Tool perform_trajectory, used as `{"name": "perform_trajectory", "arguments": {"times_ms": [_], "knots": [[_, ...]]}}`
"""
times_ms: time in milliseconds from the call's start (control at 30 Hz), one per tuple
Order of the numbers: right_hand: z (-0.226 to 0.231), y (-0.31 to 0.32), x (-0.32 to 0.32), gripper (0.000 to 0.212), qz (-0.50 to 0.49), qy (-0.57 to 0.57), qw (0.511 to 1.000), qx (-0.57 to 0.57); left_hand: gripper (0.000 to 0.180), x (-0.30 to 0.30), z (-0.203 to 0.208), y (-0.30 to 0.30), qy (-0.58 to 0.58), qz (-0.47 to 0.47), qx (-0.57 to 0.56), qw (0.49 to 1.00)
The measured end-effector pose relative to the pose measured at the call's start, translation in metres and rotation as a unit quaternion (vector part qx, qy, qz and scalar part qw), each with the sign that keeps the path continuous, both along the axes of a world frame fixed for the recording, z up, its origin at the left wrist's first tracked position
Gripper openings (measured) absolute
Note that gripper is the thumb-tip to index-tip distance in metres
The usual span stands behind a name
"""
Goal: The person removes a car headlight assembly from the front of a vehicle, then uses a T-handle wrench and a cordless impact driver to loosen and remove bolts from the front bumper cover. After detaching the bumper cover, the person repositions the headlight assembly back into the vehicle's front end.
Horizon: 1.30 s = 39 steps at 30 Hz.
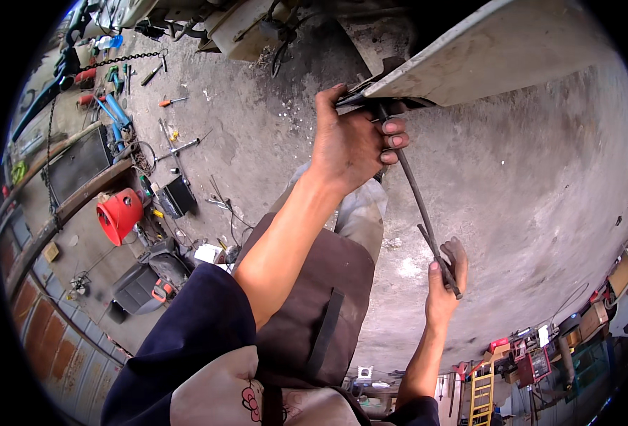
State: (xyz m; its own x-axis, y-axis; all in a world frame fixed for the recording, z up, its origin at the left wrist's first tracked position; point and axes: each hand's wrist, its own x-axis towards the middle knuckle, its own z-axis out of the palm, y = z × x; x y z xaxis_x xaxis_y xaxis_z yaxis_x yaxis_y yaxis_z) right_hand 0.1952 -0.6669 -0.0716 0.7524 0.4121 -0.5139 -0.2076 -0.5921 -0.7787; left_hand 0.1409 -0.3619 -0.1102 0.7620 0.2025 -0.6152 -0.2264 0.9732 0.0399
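Observation:
A long dark metal bar (416,186) slants down from under the edge of a pale vehicle panel (498,64). My left hand (353,145) has its fingers curled round the bar's upper part, with its thumb up against a dark trim piece (353,98) on the panel's lower edge. At the bar's lower end, beside a shorter rod (427,241), my right hand (447,273) pinches it between thumb and fingers. The bar's upper tip is hidden beneath the panel.
On the concrete floor at left lie an orange-handled screwdriver (172,102), a cross-shaped lug wrench (177,150) and a black box (175,197). A red bucket (120,216) and a car seat (138,287) are farther left. A yellow ladder (481,397) stands at lower right.

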Motion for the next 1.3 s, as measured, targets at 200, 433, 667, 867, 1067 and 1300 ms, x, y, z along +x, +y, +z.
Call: {"name": "perform_trajectory", "arguments": {"times_ms": [200, 433, 667, 867, 1067, 1300], "knots": [[-0.006, -0.017, -0.027, 0.079, -0.374, 0.542, 0.731, 0.178, 0.07, 0.003, 0.004, -0.002, 0.006, -0.001, -0.001, 1.0], [-0.046, 0.021, -0.022, 0.054, -0.363, 0.652, 0.417, 0.519, 0.077, 0.003, 0.001, -0.004, -0.023, -0.004, -0.005, 1.0], [-0.064, 0.022, 0.015, 0.03, -0.275, 0.677, 0.349, 0.587, 0.08, 0.006, 0.004, -0.009, 0.041, 0.01, 0.06, 0.997], [-0.07, 0.012, 0.016, 0.014, -0.251, 0.692, 0.336, 0.588, 0.087, -0.001, -0.001, -0.006, 0.028, 0.014, 0.06, 0.998], [-0.059, 0.005, 0.05, 0.018, 0.078, 0.462, 0.765, 0.442, 0.086, -0.001, -0.001, -0.007, 0.05, 0.012, 0.058, 0.997], [-0.035, 0.016, 0.058, 0.022, 0.435, -0.311, 0.842, 0.074, 0.083, 0.007, -0.002, -0.003, 0.032, -0.035, 0.092, 0.995]]}}
